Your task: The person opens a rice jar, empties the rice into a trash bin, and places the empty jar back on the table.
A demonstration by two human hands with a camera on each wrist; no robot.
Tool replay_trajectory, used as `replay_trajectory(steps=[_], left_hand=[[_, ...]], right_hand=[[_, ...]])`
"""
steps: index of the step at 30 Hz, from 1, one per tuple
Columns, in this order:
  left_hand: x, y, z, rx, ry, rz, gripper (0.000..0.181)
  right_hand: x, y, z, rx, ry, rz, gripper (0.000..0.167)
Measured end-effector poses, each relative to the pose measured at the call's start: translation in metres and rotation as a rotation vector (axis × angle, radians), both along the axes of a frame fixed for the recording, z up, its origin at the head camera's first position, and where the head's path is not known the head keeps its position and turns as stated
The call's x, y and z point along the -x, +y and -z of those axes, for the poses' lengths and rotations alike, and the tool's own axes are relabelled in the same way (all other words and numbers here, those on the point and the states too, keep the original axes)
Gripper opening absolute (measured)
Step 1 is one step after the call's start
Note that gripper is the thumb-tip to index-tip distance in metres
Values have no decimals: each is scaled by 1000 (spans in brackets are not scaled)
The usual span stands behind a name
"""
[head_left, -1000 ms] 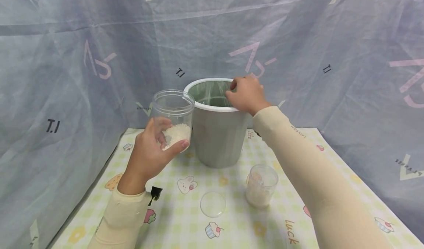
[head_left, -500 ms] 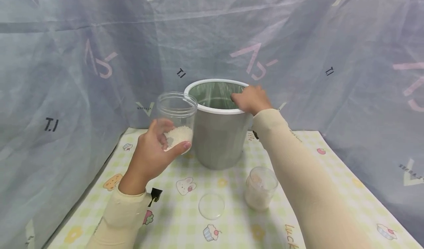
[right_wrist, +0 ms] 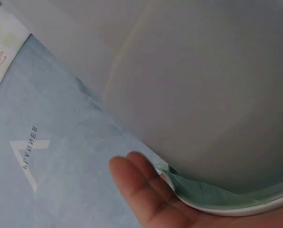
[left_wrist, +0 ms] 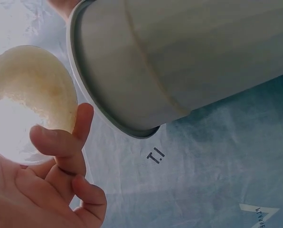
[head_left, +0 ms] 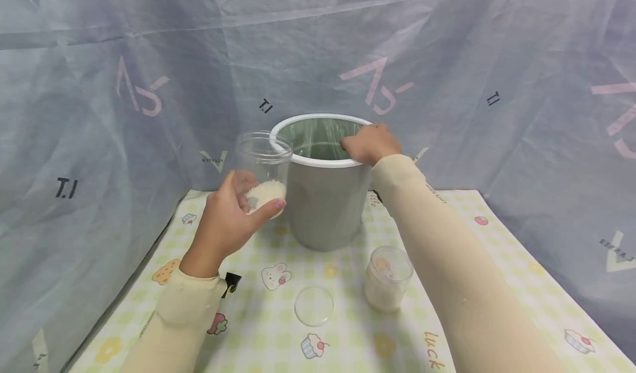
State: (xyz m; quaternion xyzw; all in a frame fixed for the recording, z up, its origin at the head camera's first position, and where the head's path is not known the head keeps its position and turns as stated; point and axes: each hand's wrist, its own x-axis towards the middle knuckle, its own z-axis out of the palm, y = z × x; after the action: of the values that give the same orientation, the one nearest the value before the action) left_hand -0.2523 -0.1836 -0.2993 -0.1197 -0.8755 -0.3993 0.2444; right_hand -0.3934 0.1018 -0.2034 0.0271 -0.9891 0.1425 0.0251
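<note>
My left hand [head_left: 226, 218] holds a clear plastic jar [head_left: 263, 166], lidless and a little tilted, with white rice-like grains [head_left: 268, 193] heaped at its bottom. The left wrist view looks up at the jar's base [left_wrist: 30, 102], fingers curled round its side. A grey trash can [head_left: 325, 207] with a white rim and a greenish liner stands just right of the jar. Over the can's right rim, my right hand [head_left: 372, 144] grips, its thumb side inside; in the right wrist view its fingers [right_wrist: 139, 190] lie along the outside, beside the liner's edge.
A second clear jar [head_left: 389, 279], with pale contents, stands near my right forearm. A round transparent lid [head_left: 314, 306] lies flat left of it. The table wears a checked, printed cloth [head_left: 278, 334]. Blue-grey curtains [head_left: 189, 86] hang behind and on both sides.
My right hand has come down from above the trash can's rim onto it and now grips it. The left hand keeps the jar at nearly the same spot. The view has shifted slightly.
</note>
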Motion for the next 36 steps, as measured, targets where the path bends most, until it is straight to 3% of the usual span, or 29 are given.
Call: replay_trajectory(steps=[9, 21, 27, 36], left_hand=[[10, 0, -17, 54, 36, -26, 78], [11, -1, -33, 212, -33, -89, 95], [19, -2, -39, 294, 30, -136, 94], [27, -6, -53, 352, 169, -144, 88]], right_hand=[[0, 0, 1, -14, -16, 4, 77], [-2, 0, 0, -17, -72, 20, 80], [-3, 2, -2, -5, -86, 24, 83], [-2, 1, -3, 21, -117, 66, 88]])
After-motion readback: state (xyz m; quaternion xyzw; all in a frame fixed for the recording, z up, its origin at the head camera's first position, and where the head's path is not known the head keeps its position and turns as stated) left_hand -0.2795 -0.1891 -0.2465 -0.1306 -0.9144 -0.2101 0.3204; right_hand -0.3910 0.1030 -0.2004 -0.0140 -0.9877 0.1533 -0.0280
